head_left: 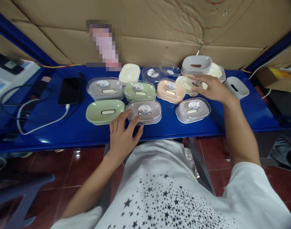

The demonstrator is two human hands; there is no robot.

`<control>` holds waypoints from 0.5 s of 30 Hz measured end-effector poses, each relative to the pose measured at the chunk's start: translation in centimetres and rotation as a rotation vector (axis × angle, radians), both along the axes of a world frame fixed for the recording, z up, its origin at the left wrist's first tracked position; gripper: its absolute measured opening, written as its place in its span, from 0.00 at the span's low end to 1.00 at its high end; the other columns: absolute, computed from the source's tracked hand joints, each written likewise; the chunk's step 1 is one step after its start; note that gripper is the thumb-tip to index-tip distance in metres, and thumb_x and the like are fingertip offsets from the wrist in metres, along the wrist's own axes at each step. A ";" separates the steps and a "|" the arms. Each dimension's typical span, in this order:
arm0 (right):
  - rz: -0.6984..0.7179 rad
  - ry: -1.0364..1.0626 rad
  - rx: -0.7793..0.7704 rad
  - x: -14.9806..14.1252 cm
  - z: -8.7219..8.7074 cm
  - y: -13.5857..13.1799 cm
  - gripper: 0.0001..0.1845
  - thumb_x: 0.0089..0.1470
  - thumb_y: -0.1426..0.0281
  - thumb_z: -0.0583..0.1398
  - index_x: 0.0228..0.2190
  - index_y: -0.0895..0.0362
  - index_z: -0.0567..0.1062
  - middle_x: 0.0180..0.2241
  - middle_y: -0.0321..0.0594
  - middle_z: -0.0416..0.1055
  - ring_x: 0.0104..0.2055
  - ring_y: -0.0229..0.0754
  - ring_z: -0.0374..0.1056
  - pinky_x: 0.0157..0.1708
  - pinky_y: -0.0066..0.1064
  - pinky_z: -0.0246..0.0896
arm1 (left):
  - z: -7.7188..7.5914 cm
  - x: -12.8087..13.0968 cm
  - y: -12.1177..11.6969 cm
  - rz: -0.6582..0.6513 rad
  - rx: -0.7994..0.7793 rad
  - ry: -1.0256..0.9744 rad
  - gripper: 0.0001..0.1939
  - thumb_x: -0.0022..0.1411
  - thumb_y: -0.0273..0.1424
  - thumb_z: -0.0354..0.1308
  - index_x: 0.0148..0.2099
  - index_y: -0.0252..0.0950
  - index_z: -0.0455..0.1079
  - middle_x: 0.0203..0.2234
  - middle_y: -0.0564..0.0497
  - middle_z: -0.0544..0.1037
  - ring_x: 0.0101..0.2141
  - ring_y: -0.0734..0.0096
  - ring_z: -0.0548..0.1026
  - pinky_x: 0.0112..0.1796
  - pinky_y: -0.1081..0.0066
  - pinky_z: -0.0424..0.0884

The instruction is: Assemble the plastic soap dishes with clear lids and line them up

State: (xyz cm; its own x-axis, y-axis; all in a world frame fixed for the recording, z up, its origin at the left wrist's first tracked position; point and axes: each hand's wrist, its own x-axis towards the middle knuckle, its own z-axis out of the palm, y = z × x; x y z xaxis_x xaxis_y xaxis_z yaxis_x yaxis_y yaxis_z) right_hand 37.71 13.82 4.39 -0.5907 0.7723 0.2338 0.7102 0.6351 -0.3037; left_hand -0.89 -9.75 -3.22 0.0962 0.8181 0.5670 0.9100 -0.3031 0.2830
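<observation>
My left hand [123, 133] rests with fingers spread at the near left corner of a grey plastic box with a clear lid [145, 111]. Just left of it lies a green box [104, 112] with a pale oblong slot. My right hand [213, 88] reaches over a cream box with a clear lid [188, 85], fingertips at its top; whether they grip it is hard to see. Close by are a peach box [171, 90] and another grey lidded box [193, 109]. Behind my left hand stand a lidded green box [140, 91] and a lidded grey box [105, 89].
A black phone [69, 91] with a white cable lies on the blue table [76, 127] at left. At the back are clear lids [151, 74], a cream piece [129, 73] and a grey box [197, 65]. Another grey box [237, 87] stands at right. Cardboard [145, 47] backs the table.
</observation>
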 end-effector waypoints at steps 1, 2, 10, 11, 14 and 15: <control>-0.012 -0.052 -0.038 -0.3 0.0 0.6 0.34 0.68 0.57 0.67 0.67 0.60 0.73 0.67 0.56 0.71 0.70 0.59 0.66 0.69 0.54 0.56 | 0.1 -0.1 0.0 0.015 0.005 0.010 0.22 0.72 0.33 0.63 0.66 0.48 0.71 0.67 0.39 0.71 0.66 0.40 0.71 0.62 0.43 0.68; -0.038 -0.108 -0.077 -0.7 0.0 1.1 0.39 0.65 0.57 0.69 0.70 0.58 0.69 0.69 0.55 0.69 0.72 0.62 0.63 0.69 0.57 0.54 | 0.1 -0.3 0.0 0.027 0.009 0.022 0.21 0.72 0.33 0.63 0.65 0.47 0.71 0.67 0.39 0.71 0.66 0.39 0.71 0.62 0.43 0.68; -0.230 -0.359 -0.057 -2.2 -0.3 1.4 0.49 0.57 0.54 0.71 0.72 0.57 0.64 0.71 0.64 0.63 0.70 0.78 0.61 0.66 0.72 0.52 | 0.2 0.2 0.4 -0.009 0.185 0.066 0.23 0.69 0.32 0.67 0.64 0.40 0.72 0.63 0.34 0.74 0.62 0.44 0.75 0.59 0.50 0.69; -0.242 -0.356 -0.044 -2.2 -0.3 1.3 0.48 0.57 0.55 0.71 0.71 0.59 0.65 0.69 0.65 0.66 0.69 0.77 0.63 0.66 0.70 0.53 | 0.4 0.2 0.5 -0.015 0.211 0.059 0.23 0.69 0.32 0.67 0.64 0.41 0.72 0.63 0.35 0.75 0.62 0.45 0.75 0.59 0.50 0.68; -0.250 -0.265 -0.043 -1.7 -0.4 1.1 0.43 0.59 0.58 0.68 0.69 0.61 0.65 0.65 0.61 0.72 0.63 0.68 0.70 0.63 0.60 0.61 | 1.7 -0.1 1.0 -0.036 0.258 0.015 0.23 0.67 0.31 0.67 0.63 0.43 0.72 0.63 0.38 0.75 0.61 0.47 0.75 0.60 0.51 0.68; -0.241 -0.213 -0.049 -1.5 -0.3 1.1 0.41 0.60 0.58 0.66 0.68 0.60 0.65 0.64 0.58 0.74 0.62 0.64 0.72 0.62 0.56 0.64 | 2.4 -0.2 1.3 -0.042 0.263 0.003 0.23 0.67 0.31 0.66 0.63 0.43 0.72 0.63 0.39 0.75 0.61 0.47 0.75 0.60 0.51 0.69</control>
State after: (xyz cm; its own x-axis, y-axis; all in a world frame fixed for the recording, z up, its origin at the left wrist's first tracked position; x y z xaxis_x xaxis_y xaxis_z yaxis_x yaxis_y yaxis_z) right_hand 36.25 14.96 4.05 -0.4210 0.9032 0.0837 0.8892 0.4291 -0.1585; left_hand -1.12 -8.43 -0.87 0.1293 0.6379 0.7592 0.8957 -0.4036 0.1865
